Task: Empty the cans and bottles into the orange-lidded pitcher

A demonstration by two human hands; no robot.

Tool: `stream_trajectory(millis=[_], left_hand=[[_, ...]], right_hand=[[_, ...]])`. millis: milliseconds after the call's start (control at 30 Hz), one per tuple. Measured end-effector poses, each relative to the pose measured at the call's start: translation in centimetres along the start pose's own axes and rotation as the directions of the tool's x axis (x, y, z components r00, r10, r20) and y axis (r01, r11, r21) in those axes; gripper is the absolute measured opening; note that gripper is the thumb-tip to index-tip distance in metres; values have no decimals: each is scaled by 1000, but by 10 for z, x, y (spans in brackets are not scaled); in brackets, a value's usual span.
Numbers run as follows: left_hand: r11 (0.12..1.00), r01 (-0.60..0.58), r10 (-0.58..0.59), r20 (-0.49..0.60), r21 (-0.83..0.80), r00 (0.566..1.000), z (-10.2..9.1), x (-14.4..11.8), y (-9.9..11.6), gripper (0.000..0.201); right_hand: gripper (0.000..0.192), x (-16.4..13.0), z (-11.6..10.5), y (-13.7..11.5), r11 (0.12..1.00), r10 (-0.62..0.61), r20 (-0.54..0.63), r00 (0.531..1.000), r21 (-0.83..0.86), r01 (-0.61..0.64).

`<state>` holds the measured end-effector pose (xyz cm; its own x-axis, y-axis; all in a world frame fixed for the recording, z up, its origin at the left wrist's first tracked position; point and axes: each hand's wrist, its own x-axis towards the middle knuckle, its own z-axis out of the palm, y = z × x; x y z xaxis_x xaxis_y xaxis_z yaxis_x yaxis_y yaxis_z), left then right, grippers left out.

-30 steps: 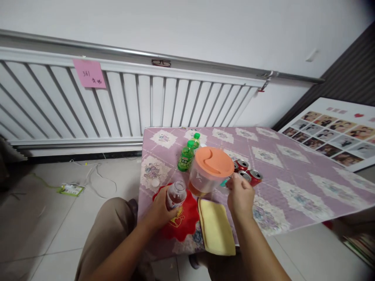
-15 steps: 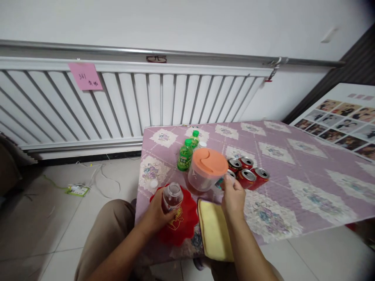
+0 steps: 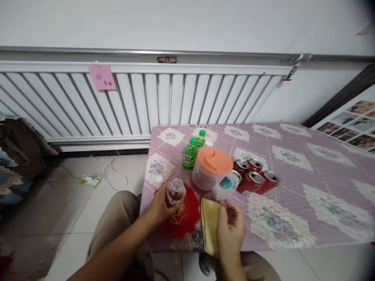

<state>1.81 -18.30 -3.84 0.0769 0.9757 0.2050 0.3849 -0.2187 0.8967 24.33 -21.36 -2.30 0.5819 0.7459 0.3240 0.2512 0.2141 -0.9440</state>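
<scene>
While left hand (image 3: 160,207) clasps bottle (image 3: 176,190) (uncapped), right (image 3: 230,229) loose, near cloth (image 3: 209,222)

Left hand (image 3: 161,206) curled, right hand (image 3: 231,229) fingers bent

We face a white wall (image 3: 187,23), where 1 metal pipe (image 3: 131,52) runs above a ribbed white radiator (image 3: 164,99). Below we see pale floor tiles (image 3: 79,214), a table (image 3: 263,142) in floral purple cloth and, at right, a photo board (image 3: 353,121).
</scene>
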Motion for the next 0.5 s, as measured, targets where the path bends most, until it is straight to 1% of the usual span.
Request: stream_trajectory(millis=[67,100,167,200,300,433,500], left_hand=[[1000,3,-3,-2,13,1000,0,0,2,79],[1000,10,-10,-8,21,1000,0,0,3,80],[999,26,-25,-25,27,999,1,0,4,85],[999,33,-33,-35,20,999,1,-1,4,88],[999,45,-45,-57,-16,997,2,-1,7,93],[999,36,-37,-47,-40,998,2,-2,14,85],[998,44,-46,-56,-44,997,2,-5,14,86]], right_hand=[[25,-20,4,8,994,-39,159,986,-94,55],[22,-26,6,12,988,-71,238,969,-114,101],[18,-34,11,19,975,-122,350,929,-130,177],[17,-35,13,22,970,-140,383,913,-133,205],[18,-34,16,29,958,-153,419,895,-161,239],[21,-32,15,31,950,-130,439,889,-201,238],[23,-32,15,32,945,-133,448,884,-212,249]])
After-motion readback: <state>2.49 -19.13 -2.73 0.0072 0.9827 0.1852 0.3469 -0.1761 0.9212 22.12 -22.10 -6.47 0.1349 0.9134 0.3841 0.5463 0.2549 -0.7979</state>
